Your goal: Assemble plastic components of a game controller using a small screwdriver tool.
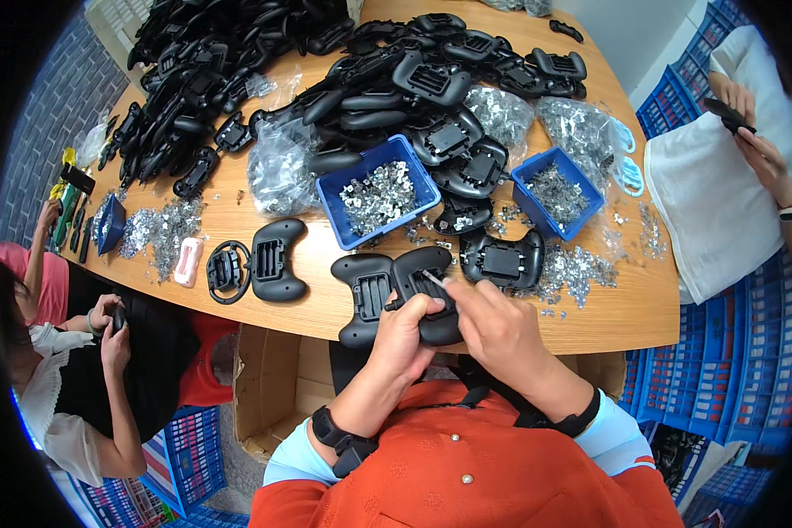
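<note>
My left hand (401,333) is closed on the lower edge of a black game controller shell (438,333), tilted at the table's front edge. My right hand (500,327) is pinched over the shell's battery compartment. A thin, pale, rod-like piece (432,278) sticks out from its fingertips into the compartment; I cannot make out its kind. Just left of the held shell, partly touching it, lies a second controller shell (358,295) with its battery slots facing up. To the right of my fingers lies another shell (502,260) with a closed battery cover.
Beyond my hands stand a blue bin (333,211) and a smaller blue bin (575,231), both holding small metal parts. Loose metal clips (581,273) lie at right. Behind is a large heap of black shells (370,106). Other people sit left and right. A cardboard box (268,378) stands below.
</note>
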Demonstrator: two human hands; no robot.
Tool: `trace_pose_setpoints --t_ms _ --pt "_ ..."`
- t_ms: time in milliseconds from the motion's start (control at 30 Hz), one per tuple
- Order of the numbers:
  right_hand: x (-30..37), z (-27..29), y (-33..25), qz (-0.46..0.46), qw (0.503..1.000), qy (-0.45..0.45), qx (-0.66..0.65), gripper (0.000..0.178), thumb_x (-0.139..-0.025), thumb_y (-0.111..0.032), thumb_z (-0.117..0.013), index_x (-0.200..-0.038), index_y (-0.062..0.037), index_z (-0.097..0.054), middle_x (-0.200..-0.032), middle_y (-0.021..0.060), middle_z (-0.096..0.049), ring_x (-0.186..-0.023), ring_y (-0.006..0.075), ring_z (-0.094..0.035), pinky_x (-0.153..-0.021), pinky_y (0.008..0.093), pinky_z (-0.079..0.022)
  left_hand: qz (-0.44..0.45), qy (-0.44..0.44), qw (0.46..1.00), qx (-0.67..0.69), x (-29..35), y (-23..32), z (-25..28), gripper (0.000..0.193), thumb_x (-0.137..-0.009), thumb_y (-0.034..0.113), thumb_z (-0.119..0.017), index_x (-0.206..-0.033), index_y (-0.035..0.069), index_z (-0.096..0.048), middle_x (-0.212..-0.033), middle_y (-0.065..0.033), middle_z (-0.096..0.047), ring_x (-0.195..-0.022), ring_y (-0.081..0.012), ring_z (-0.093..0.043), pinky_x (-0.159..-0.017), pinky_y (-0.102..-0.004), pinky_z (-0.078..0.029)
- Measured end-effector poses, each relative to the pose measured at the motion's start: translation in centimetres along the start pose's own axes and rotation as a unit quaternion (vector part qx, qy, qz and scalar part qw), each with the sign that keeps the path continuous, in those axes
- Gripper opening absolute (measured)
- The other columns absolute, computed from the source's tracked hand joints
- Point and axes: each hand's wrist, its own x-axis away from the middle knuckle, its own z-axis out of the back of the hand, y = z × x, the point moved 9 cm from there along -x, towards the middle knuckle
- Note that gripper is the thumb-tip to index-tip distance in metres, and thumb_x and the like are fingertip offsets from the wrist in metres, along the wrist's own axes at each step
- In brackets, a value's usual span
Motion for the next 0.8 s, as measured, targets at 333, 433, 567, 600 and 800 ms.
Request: trace_pose_setpoints --t_ms 333,433,567,600,800 --pt "-0.4 -0.1 0.4 -0.042 0.999 0.024 0.0 0.036 -0.081 -0.002 -0.065 -0.116 -0.0022 -0.063 -0.084 0.012 -0.062 -0.07 0.0271 -0.066 -0.057 0.0358 -0.052 -0.036 -0.009 0.997 -0.064 0.4 1.0 -0.3 0.034 -0.079 -0.005 -0.056 -0.112 0.002 -0.054 -0.1 -0.0078 -0.062 -0.087 -0.0188 -0.064 -0.08 -0.0344 -0.056" --pt "-1.7 -0.2 1.5 -0.071 0.984 0.032 -0.161 0.03 -0.086 -0.012 -0.065 -0.113 -0.0006 -0.061 -0.087 0.0157 -0.065 -0.074 0.0317 -0.067 -0.063 0.0391 -0.052 -0.024 -0.058 0.995 -0.072 0.5 0.6 -1.1 0.035 -0.077 -0.005 -0.056 -0.111 0.002 -0.054 -0.1 -0.008 -0.061 -0.084 -0.0177 -0.064 -0.077 -0.0333 -0.057" --pt "-2.4 -0.3 3.5 -0.125 0.974 0.057 -0.181 0.02 -0.086 -0.011 -0.066 -0.104 -0.0021 -0.065 -0.091 0.0154 -0.067 -0.078 0.0329 -0.067 -0.067 0.0384 -0.052 -0.009 -0.086 0.989 -0.122 0.5 0.5 -1.2 0.042 -0.076 0.0 -0.059 -0.118 0.002 -0.051 -0.108 -0.0107 -0.061 -0.092 -0.0202 -0.066 -0.081 -0.0348 -0.058" --pt "-2.1 -0.3 4.7 -0.164 0.961 0.071 -0.21 0.018 -0.088 -0.011 -0.064 -0.102 -0.0016 -0.065 -0.091 0.0159 -0.067 -0.078 0.0324 -0.067 -0.068 0.0383 -0.052 -0.012 -0.085 0.989 -0.122 0.7 0.8 -1.5 0.042 -0.076 0.0 -0.059 -0.118 0.002 -0.051 -0.108 -0.0107 -0.061 -0.092 -0.0202 -0.066 -0.081 -0.0348 -0.058" --pt "-1.8 2.5 5.7 -0.15 0.953 0.144 -0.22 0.017 -0.095 -0.01 -0.058 -0.106 0.0016 -0.064 -0.091 0.0133 -0.068 -0.081 0.0217 -0.066 -0.073 0.0316 -0.05 -0.036 -0.146 0.985 -0.087 2.3 3.0 -3.3 0.05 -0.08 0.0 -0.06 -0.129 -0.001 -0.049 -0.114 -0.0149 -0.062 -0.107 -0.0273 -0.064 -0.093 -0.0424 -0.054"
